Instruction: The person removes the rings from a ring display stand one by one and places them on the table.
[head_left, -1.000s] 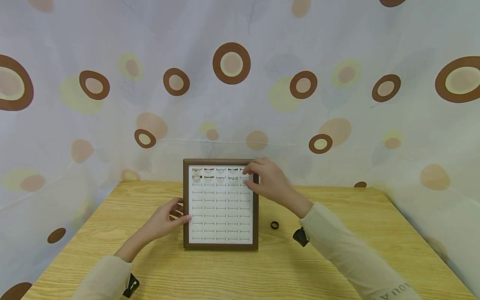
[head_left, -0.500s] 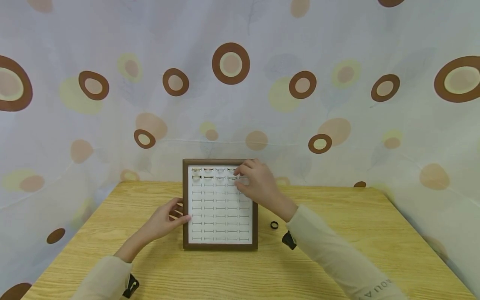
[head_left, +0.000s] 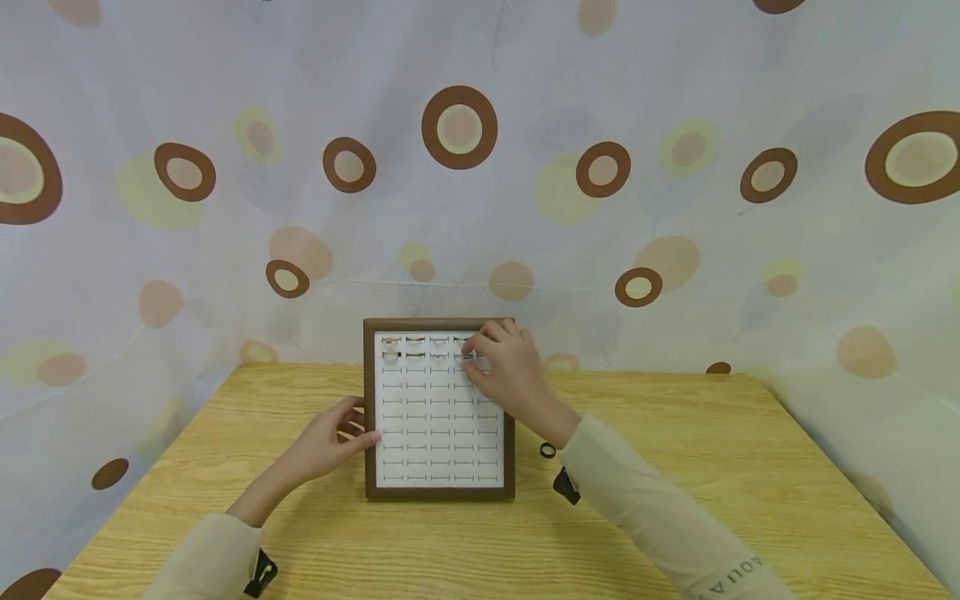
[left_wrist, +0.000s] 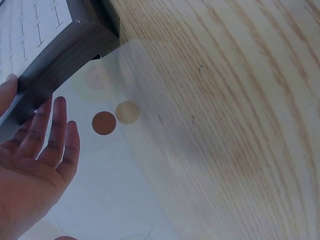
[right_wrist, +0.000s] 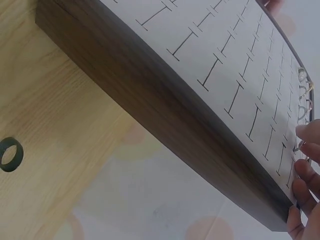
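A ring display board (head_left: 440,425) with a brown wooden frame and a white slotted face stands tilted back on the table. At its left edge my left hand (head_left: 330,437) holds the frame, thumb on the front and fingers at the side and behind. Two upper rows hold several gold and silver rings (head_left: 415,356). My right hand (head_left: 513,371) is at the upper right of the face, thumb and forefinger pinching a thin silver ring (right_wrist: 300,146) in the second row. The fingers partly hide that ring and the last column's top slots.
A black ring (head_left: 548,450) lies on the wooden table (head_left: 675,483) to the right of the board, close to the right sleeve (head_left: 637,492). Behind the table hangs a patterned cloth (head_left: 480,225) with brown circles. Black straps circle both wrists.
My right hand has shifted left from the last column to the fourth column's ring and now pinches it. My left hand and the board have stayed in place.
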